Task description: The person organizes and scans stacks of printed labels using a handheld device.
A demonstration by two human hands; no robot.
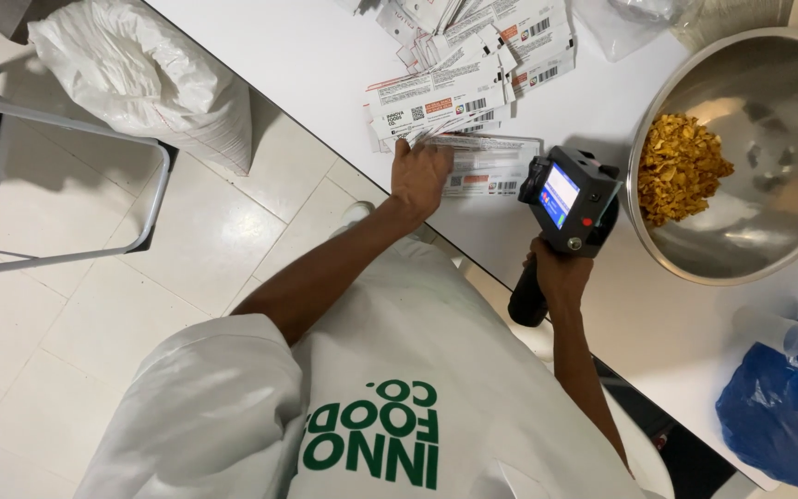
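White sack [145, 79] slumps far left on the floor tiles. Moving right, I see the left hand [420, 173], arm stretched fwd, palm down on a clear label pouch [487, 166] at the table [325, 55] edge; fingers pressed together, tips under the pouch pile [473, 65]. Next, right hand [561, 273], elbow bent, fingers wrapped tight round the grip of a black handheld printer [567, 199], screen up, w/ its head just beside that pouch. Far right: steel bowl [759, 222] w/ yellow flakes [681, 166].
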